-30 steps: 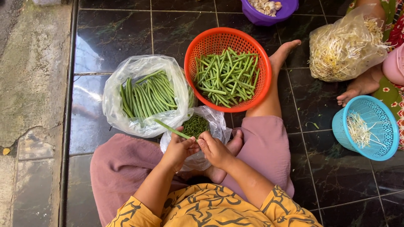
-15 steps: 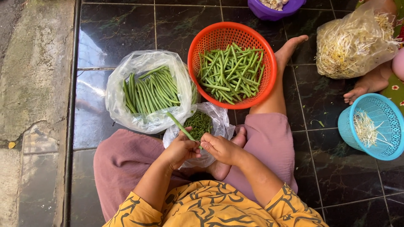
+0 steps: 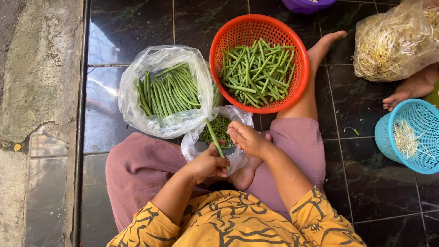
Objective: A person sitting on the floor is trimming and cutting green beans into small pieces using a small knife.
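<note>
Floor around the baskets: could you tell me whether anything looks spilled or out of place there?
One small green scrap lies loose on the dark floor tile, between the person's knee and the blue basket. Otherwise nothing stands out.

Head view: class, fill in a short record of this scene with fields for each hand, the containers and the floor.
left hand: holds a long bean upright over the lap
right hand: beside the bean, fingers curled, holds nothing visible
small bag: clear, green bits inside, under the hands
big bag: clear, whole long beans
red basket: cut bean pieces
blue basket: a few bean sprouts
floor: dark glossy tiles
</note>
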